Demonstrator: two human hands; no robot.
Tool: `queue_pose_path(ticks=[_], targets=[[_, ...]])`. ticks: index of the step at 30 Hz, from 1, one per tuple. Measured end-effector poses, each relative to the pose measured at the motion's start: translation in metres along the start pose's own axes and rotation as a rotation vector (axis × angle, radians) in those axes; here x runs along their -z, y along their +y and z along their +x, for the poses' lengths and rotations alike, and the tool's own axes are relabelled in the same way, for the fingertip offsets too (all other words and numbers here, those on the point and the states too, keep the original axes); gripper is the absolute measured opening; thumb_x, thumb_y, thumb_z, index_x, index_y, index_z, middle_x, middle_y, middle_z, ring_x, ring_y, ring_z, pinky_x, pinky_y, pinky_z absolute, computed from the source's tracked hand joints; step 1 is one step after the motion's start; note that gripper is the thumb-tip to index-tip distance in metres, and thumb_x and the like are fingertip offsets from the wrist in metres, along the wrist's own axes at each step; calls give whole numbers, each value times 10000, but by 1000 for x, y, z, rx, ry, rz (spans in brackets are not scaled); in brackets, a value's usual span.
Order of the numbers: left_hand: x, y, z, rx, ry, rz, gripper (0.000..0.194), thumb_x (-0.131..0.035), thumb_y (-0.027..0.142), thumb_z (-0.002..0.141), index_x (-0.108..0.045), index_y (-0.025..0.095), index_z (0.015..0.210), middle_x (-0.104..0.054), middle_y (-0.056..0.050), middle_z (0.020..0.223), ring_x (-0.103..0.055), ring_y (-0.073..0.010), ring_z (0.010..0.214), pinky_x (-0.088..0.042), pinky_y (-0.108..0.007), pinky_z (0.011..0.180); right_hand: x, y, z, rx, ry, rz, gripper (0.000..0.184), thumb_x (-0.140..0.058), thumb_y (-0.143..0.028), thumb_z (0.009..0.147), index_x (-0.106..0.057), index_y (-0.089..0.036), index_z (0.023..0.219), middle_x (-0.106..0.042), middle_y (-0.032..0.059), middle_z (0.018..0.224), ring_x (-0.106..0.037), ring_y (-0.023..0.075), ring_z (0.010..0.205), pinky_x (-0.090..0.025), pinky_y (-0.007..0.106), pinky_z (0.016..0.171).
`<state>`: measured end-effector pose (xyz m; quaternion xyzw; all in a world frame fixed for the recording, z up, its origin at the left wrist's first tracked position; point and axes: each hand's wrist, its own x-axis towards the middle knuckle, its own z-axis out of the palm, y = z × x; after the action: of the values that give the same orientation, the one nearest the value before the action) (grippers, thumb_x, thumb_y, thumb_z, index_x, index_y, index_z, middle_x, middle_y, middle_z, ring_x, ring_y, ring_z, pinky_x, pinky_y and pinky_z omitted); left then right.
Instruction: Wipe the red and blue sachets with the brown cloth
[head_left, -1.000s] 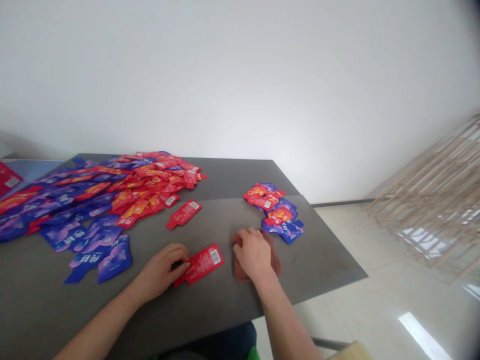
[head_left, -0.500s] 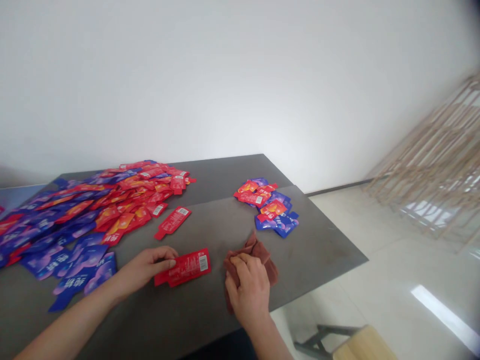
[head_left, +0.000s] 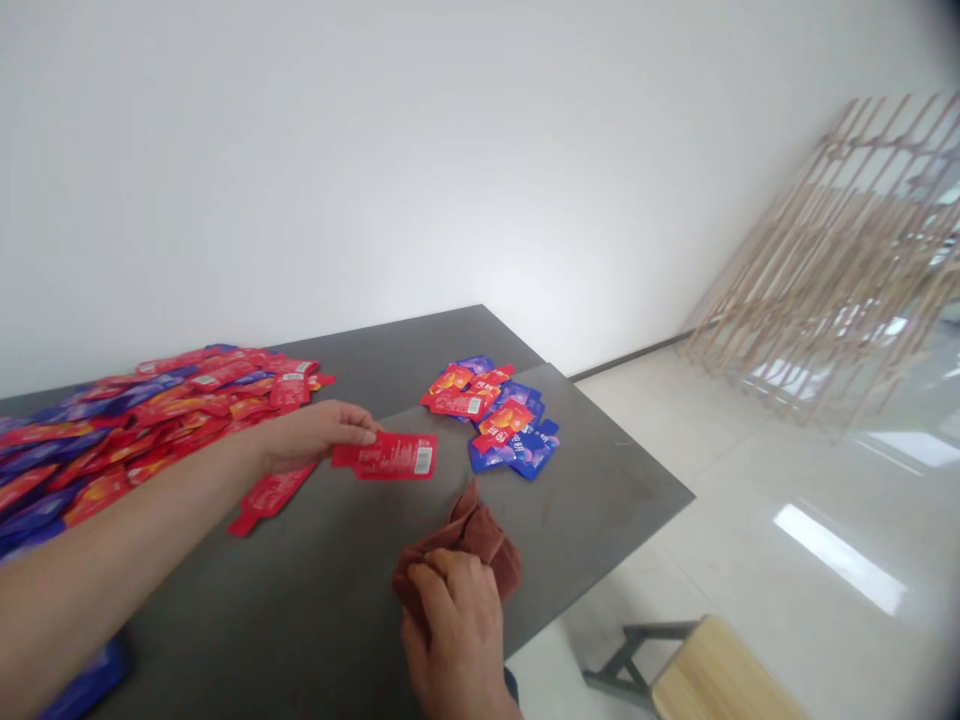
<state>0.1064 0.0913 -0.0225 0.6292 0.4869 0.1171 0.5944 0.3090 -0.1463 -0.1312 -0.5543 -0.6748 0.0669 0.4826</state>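
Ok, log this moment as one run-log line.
left hand holds red sachet | right hand grips brown cloth | nearby: small red-and-blue sachet pile

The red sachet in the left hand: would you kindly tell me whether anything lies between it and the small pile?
Nothing visible does: only bare grey tabletop separates the red sachet in the left hand from the small sachet pile.

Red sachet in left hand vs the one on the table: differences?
The held sachet is pinched by the left hand; the table sachet lies flat. Held one runs level, table one slants. Held one shows a barcode, table one none. Both red, with a tab.
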Motion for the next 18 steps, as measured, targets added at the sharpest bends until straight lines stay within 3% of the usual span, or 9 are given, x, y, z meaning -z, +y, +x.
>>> queue_pose_path(ticks=[2,5,8,10,13,15,18], targets=[[1,29,38,-121,44,99,365,-766,455,743,-717,145,930,-794,-106,918,-715,-228,770,-581,-388,766,-2,0,1,8,27,-2,196,-581,-223,969,-667,-270,1138,-711,57,1075,-639,231,953,-484,382,812],[-13,62,96,-305,12,381,370,-598,482,853,-701,133,921,-751,-79,828,-674,-196,727,-533,-336,691,-3,-1,2,5,69,-15,188,-572,-224,965,-670,-269,1119,-717,55,1036,-646,227,905,-488,369,767],[-34,76,137,-326,-52,540,238,-690,389,762,-694,153,729,-624,11,576,-554,-146,556,-409,-285,568,-5,-1,3,17,89,-20,179,-569,-221,958,-670,-266,1100,-719,53,1008,-652,222,873,-489,363,738],[-41,76,147,-318,-105,647,161,-743,313,680,-695,162,654,-548,44,482,-493,-129,499,-347,-283,542,-6,0,3,19,83,-16,169,-582,-219,951,-671,-263,1088,-720,51,1001,-654,219,870,-492,358,731],[-25,68,135,-282,-118,745,121,-749,286,657,-748,179,711,-604,47,523,-524,-137,539,-339,-274,567,-5,4,1,25,43,-23,201,-597,-209,937,-676,-270,1112,-721,58,1034,-663,228,902,-506,362,745],[3,56,109,-231,-66,769,146,-743,298,674,-774,192,769,-686,35,630,-578,-151,623,-364,-259,610,-3,8,-3,35,-2,-34,239,-602,-198,929,-677,-272,1143,-720,68,1073,-666,238,934,-515,372,767],[55,27,48,-126,100,752,188,-754,329,698,-789,179,805,-745,10,741,-611,-169,723,-404,-245,683,0,16,-8,58,-33,-52,283,-610,-191,922,-674,-263,1188,-716,82,1133,-666,251,996,-525,397,825]])
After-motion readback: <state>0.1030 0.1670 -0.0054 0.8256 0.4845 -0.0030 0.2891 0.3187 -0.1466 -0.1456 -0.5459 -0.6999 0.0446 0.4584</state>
